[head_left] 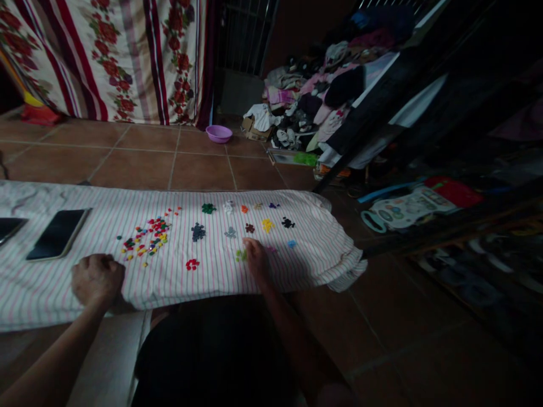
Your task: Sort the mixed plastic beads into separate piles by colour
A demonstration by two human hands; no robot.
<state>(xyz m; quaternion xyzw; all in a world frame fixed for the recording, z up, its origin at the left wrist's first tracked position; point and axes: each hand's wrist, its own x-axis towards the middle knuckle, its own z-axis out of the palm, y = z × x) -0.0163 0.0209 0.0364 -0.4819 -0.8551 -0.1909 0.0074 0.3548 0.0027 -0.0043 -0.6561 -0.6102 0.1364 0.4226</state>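
My left hand [97, 277] rests on the striped cloth [161, 282], its fingers curled in, and nothing shows in it. My right hand [255, 257] is closed in a pinch beside a small light green pile [241, 255]; anything between its fingertips is too small to make out. A mixed heap of small coloured pieces [148, 237] lies between my hands. Single-colour piles spread to the right: red [192, 264], dark grey [197, 232], light grey [230, 232], brown [249, 228], yellow [267, 225], black [288, 223], blue [291, 243]. A purple pile [272, 249] is partly behind my right hand.
More piles, green [208, 208], white [228, 207] and orange [244, 208], lie along the cloth's far side. A phone [58, 234] lies beyond my left hand. On the tiled floor stand a purple basin [219, 134] and a heap of clothes [314, 96].
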